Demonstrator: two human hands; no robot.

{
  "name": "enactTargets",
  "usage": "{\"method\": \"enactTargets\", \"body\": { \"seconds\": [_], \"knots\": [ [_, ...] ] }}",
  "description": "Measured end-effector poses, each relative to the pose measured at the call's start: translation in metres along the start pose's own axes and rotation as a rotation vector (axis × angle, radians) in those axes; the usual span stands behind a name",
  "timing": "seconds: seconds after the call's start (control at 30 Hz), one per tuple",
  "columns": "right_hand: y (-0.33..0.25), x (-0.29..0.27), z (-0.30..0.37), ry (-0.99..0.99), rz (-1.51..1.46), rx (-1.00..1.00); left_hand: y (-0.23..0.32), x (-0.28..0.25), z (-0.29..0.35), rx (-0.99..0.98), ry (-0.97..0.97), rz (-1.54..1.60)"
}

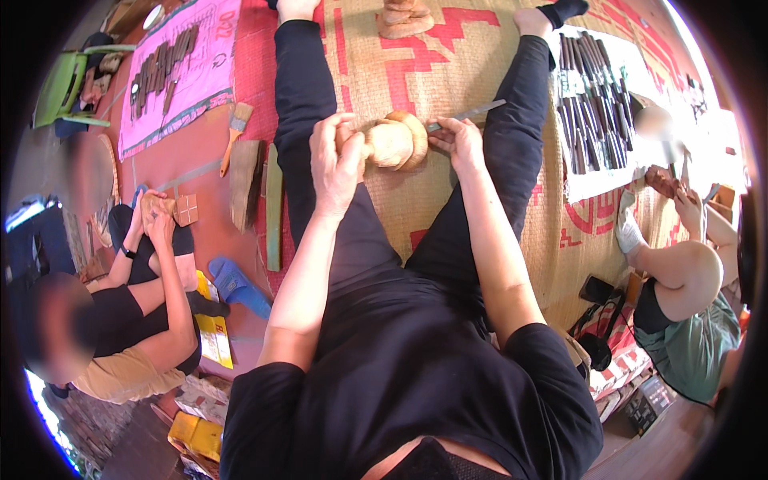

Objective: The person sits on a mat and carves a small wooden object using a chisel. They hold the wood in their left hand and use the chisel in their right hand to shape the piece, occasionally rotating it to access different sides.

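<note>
My black shirt [416, 360] fills the bottom centre. At upper centre, my left hand [334, 156] grips the left end of the wood [392, 146], its long axis running left to right; my right hand [462, 144], just beside its right end, pinches a thin tool [483, 110].

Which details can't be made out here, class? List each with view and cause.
Rounded wooden piece, left end: head view, partly covered by the left fingers.
Its underside: head view, turned from the camera.
Thin grey tool, gripped part: head view, behind the right fingers.
Wooden figure, top: head view, cut by the upper edge.
Dark tools at right, tips: head view, too small.
</note>
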State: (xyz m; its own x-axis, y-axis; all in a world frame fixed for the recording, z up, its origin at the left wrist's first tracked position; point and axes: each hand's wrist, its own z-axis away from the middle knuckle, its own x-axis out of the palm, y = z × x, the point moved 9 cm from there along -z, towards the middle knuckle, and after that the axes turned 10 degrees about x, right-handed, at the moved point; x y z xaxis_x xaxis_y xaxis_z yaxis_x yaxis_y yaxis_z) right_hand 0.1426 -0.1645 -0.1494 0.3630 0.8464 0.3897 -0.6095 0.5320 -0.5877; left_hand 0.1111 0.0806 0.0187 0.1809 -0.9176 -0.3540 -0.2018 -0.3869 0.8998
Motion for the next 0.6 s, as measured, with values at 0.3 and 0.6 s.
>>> {"method": "enactTargets", "body": {
  "seconds": [0.3,0.6],
  "knots": [
    [0.005,0.012,0.008,-0.029,0.124,-0.001,0.001,0.000,0.020,-0.145,-0.143,-0.036],
    [-0.005,0.018,0.018,-0.003,0.168,-0.079,0.018,0.017,0.036,0.026,-0.086,0.231]
  ]
}}
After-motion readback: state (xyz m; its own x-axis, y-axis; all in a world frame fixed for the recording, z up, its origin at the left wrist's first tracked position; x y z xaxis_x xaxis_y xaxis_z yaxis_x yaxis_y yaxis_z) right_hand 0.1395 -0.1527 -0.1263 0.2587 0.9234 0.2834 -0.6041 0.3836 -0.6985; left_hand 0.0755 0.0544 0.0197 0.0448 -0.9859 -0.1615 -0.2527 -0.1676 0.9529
